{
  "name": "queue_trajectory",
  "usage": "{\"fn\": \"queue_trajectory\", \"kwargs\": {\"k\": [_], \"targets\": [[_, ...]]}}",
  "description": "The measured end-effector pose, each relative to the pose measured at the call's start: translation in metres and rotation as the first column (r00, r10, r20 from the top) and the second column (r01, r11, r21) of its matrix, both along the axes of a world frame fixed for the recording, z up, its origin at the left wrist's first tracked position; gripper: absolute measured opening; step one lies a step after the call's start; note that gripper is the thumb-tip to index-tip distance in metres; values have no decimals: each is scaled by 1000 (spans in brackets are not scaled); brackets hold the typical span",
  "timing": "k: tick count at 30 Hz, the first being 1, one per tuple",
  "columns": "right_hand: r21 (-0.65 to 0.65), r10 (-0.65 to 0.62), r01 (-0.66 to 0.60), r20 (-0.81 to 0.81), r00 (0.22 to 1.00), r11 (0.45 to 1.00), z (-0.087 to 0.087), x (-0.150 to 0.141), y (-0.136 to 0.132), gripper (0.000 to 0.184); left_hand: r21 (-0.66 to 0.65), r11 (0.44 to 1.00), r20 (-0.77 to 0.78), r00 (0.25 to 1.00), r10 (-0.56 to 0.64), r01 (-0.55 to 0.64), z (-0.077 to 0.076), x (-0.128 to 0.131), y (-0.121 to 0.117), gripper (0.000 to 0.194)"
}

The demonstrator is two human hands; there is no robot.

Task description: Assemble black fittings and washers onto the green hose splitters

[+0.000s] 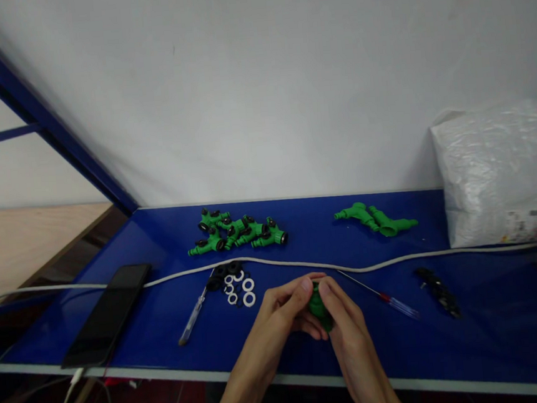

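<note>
Between my two hands, above the front of the blue table, is a green plastic hose connector, mostly covered by fingers. My left hand grips it from the left, thumb on top. From the right, my right hand closes round it too. Just left of my hands lie several white ring washers and some black rings. A screwdriver with a clear and red handle rests to the right, its shaft tip close behind my right hand. Another clear-handled screwdriver lies left of the washers.
Several green hose splitters with black parts sit at the back; two plain green ones lie further right. A white cable crosses the blue table. Around it are a black phone, small black parts and a white plastic package.
</note>
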State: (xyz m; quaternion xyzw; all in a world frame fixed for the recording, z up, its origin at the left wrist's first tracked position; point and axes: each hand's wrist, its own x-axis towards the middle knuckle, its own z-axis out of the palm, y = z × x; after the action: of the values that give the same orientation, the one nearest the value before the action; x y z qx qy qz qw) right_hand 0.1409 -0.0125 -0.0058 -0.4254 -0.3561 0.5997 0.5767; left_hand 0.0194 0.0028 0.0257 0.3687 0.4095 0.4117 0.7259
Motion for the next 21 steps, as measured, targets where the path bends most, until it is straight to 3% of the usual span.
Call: {"fn": "queue_trajectory", "kwargs": {"k": [21], "targets": [[3,55,-55,-24,998,998,6,-6,-6,35,-130,988,79,992,94,-83,-5,0,-3,52]]}}
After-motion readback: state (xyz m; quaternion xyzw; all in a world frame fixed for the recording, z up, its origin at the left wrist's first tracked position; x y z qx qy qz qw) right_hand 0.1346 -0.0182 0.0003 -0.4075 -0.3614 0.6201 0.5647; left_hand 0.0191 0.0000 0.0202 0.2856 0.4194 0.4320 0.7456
